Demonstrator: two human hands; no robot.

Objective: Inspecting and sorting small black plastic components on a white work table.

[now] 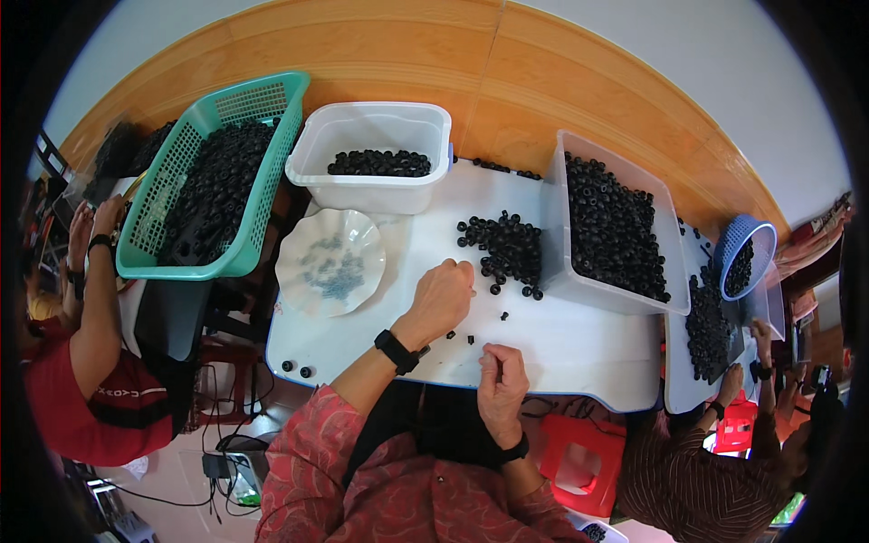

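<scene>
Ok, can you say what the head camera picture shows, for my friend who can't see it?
A person's left hand rests curled on a white table beside a pile of small black rings, the right hand closed nearby. Bins and baskets of black rings surround them.

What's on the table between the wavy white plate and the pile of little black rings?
In the head view, the left hand rests between the white plate and the pile of black rings; otherwise bare white table.

The table [579,344] is white, the small rings [509,244] in the pile are black, the basket [213,172] is teal with a grid pattern, the tub [369,185] is translucent white, the wavy plate [330,262] is white with blue-grey specks, and the person's sleeves [308,452] are red with a dark pattern.
</scene>
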